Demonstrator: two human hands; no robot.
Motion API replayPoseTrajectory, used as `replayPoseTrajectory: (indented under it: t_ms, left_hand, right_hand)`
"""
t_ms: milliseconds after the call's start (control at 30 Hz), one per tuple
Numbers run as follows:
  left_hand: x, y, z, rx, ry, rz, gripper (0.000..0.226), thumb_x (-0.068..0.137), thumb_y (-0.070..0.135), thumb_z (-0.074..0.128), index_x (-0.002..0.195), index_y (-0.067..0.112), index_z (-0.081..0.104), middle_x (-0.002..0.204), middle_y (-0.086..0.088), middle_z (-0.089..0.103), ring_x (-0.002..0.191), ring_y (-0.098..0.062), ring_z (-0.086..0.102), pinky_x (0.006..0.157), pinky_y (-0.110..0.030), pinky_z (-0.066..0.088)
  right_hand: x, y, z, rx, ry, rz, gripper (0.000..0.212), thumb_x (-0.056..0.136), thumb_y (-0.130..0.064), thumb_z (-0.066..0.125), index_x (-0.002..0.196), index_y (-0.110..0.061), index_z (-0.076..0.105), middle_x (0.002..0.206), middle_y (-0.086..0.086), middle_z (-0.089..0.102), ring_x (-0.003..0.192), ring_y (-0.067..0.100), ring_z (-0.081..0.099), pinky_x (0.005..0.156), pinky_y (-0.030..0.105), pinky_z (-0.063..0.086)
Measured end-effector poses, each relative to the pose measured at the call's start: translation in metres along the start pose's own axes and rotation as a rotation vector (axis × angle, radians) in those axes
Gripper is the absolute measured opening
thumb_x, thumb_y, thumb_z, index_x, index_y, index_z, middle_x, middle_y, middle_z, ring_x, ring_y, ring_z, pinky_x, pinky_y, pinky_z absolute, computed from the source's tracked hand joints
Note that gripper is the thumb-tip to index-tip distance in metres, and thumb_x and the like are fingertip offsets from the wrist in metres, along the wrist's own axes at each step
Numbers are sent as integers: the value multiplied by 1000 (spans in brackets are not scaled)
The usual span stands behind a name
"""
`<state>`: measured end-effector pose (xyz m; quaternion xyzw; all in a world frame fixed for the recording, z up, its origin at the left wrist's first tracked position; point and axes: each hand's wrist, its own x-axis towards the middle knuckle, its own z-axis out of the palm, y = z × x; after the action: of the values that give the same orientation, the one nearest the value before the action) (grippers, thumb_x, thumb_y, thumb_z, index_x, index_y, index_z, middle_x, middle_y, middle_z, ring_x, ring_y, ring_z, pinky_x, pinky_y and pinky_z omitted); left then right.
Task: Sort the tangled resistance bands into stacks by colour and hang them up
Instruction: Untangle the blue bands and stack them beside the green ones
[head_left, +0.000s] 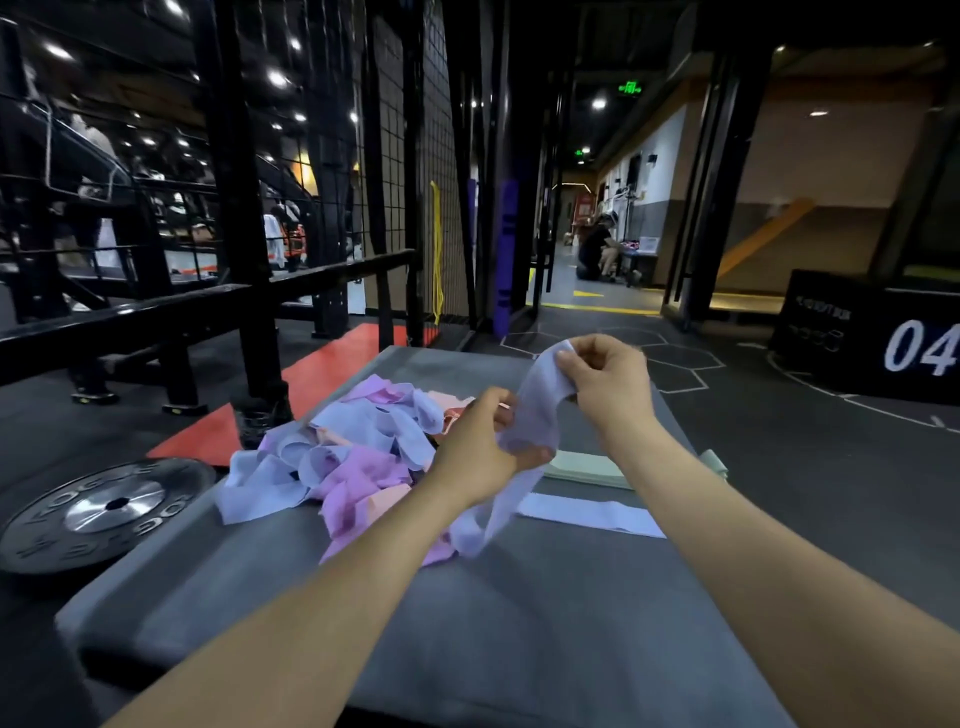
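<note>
Pale blue band (540, 400) pinched between right hand (605, 379) above and left hand (480, 441) below (tail dangling toward surface (467, 613)), blue strip (592, 512) just right.

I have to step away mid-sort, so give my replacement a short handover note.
Left hand and right hand both grip one light blue band, lifted above the grey mat.
Tangled pile of blue, purple and pink bands lies on the mat's left.
Done: pale green stack and a flat blue band on the right.
Left: sort the pile, hang everything.
</note>
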<state>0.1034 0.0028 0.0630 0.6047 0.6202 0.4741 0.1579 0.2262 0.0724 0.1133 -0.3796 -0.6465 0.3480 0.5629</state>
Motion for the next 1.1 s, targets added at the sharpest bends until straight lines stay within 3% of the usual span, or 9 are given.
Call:
replayPoseTrajectory:
  t_ms: [100, 200, 400, 567, 700, 867, 933, 1033, 1100]
  left_hand:
    - [-5, 10, 10, -114, -86, -9, 51, 73, 36, 78, 112, 27, 47, 108, 12, 55, 107, -9, 53, 92, -32, 47]
    - [-7, 12, 21, -186, -146, -1, 42, 74, 35, 77, 105, 29, 48, 107, 8, 62, 101, -9, 58, 87, -32, 50]
    - [-11, 2, 29, -315, -66, -6, 7, 90, 9, 58, 93, 3, 61, 92, -18, 66, 81, -17, 57, 78, -34, 48]
    - [-18, -19, 17, -468, -21, -87, 27, 92, -5, 50, 78, 16, 60, 78, -2, 64, 68, -5, 64, 74, -20, 54]
    - [-27, -28, 20, -337, -50, -84, 11, 88, 9, 62, 87, 19, 60, 87, 4, 61, 82, -12, 60, 83, -21, 49]
    - [-35, -19, 50, -227, -187, -79, 51, 75, 24, 78, 113, 22, 44, 107, 7, 49, 97, -9, 51, 86, -17, 45]
    - [-34, -16, 56, -174, -125, -35, 40, 79, 19, 74, 106, 21, 44, 102, 7, 53, 91, -6, 51, 73, -7, 39]
    - [-28, -22, 53, -90, -19, 29, 10, 87, 9, 60, 95, 15, 56, 84, 7, 60, 78, -11, 54, 64, -18, 38]
    - [-28, -28, 46, -101, -29, 22, 9, 88, 9, 60, 84, 17, 59, 69, 13, 56, 65, -4, 49, 61, -18, 37]
  right_hand:
    - [-4, -2, -7, 120, 39, 112, 24, 89, -6, 60, 69, -19, 59, 69, 0, 59, 73, 19, 54, 74, 38, 50]
    - [-8, -2, -11, 200, 19, 169, 17, 89, -5, 59, 74, -12, 59, 71, 2, 57, 70, 18, 52, 61, 27, 49]
    - [-12, 12, -22, 151, 36, 197, 20, 88, -5, 60, 71, -15, 57, 69, 2, 57, 68, 16, 52, 63, 30, 47]
    - [-14, 33, -41, 57, 45, 218, 20, 87, -4, 61, 72, -16, 57, 71, 5, 60, 75, 22, 56, 76, 41, 53]
    - [-15, 41, -39, 59, 50, 262, 20, 87, -4, 62, 70, -14, 57, 71, 7, 59, 71, 24, 56, 62, 36, 54]
    - [-20, 38, -19, 100, -3, 284, 17, 86, -5, 64, 72, -12, 58, 72, 7, 60, 70, 22, 58, 72, 41, 56]
    - [-23, 34, -17, 109, -16, 276, 16, 87, -4, 63, 73, -11, 58, 71, 6, 58, 68, 20, 56, 69, 38, 56]
    - [-23, 30, -24, 138, -14, 244, 14, 87, -3, 61, 76, -9, 56, 70, 6, 57, 64, 17, 55, 57, 28, 55]
    - [-22, 31, -33, 126, -4, 231, 15, 87, -3, 62, 75, -9, 56, 69, 6, 57, 62, 16, 56, 51, 24, 53]
